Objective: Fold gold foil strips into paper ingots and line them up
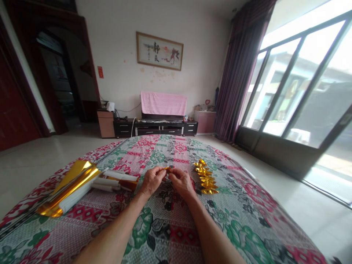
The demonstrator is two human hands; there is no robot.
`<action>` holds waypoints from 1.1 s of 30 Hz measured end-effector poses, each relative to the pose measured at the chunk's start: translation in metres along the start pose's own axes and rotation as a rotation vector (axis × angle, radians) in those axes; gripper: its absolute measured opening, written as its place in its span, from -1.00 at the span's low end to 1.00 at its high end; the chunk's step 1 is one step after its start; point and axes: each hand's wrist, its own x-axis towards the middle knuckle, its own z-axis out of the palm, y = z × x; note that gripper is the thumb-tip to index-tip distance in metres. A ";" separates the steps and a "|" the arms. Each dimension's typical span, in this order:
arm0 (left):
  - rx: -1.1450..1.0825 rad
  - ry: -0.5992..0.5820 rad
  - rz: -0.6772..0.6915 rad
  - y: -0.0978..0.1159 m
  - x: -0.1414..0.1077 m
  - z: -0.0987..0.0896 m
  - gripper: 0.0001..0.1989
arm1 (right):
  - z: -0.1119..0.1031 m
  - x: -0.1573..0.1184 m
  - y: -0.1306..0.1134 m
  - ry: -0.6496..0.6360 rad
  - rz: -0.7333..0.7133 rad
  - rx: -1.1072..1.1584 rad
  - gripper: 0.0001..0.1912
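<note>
Both hands meet over the middle of the table, pinching a small piece of gold foil paper (167,168) between them. My left hand (153,180) grips its left end, and my right hand (180,181) closes on the right end; the fingers cover most of it. To the right of my right hand lies a row of several folded gold paper ingots (206,179), pointed at both ends. On the left are loosely rolled gold foil sheets (74,187) with white backs. Smaller white-backed rolls (110,182) lie between those sheets and my left hand.
A patterned floral cloth (242,234) covers the rounded table. Beyond it stands a low black cabinet (159,130) with a pink towel (164,103) draped over something on top. Large glass doors (291,84) and a purple curtain (233,80) are at the right.
</note>
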 end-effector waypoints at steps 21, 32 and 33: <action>-0.112 -0.110 -0.053 0.007 -0.003 -0.001 -0.74 | -0.006 -0.002 -0.005 -0.031 0.178 0.163 -0.80; -0.072 -0.105 -0.040 0.003 -0.002 -0.001 -0.72 | -0.008 0.001 -0.001 -0.054 0.231 0.215 -0.73; -0.072 -0.104 -0.041 0.002 -0.001 -0.001 -0.72 | -0.008 0.001 -0.001 -0.059 0.236 0.221 -0.73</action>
